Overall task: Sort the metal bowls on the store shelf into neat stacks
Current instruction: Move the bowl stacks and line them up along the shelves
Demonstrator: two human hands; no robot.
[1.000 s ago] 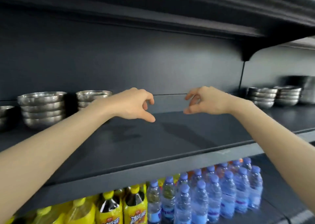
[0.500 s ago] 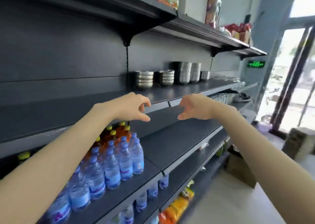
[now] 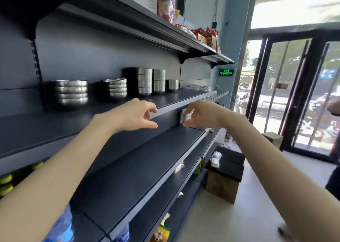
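Several stacks of metal bowls stand along the dark shelf (image 3: 185, 99). A wide stack (image 3: 72, 92) is at the left and a smaller one (image 3: 117, 88) sits beside it. Two tall stacks (image 3: 145, 82) (image 3: 159, 81) and a short stack (image 3: 173, 85) stand further right. My left hand (image 3: 135, 115) and my right hand (image 3: 201, 115) hover side by side in front of the shelf's edge, below the bowls. Their fingers are loosely curled and hold nothing. A small shiny item (image 3: 184, 116) shows behind my right fingertips, on the shelf below.
A bare dark shelf (image 3: 147, 160) runs below my hands. Water bottles (image 3: 60, 227) and yellow-capped bottles (image 3: 6, 183) sit at the lower left. Snack packs (image 3: 206, 34) fill the top shelf. A cardboard box (image 3: 221, 186) stands on the floor, with glass doors (image 3: 294, 98) behind it. Another person (image 3: 334, 111) is at the right edge.
The view has swung right along the shelving, bringing several bowl stacks and the doorway into sight. Both hands keep the same loosely curled pose in front of me.
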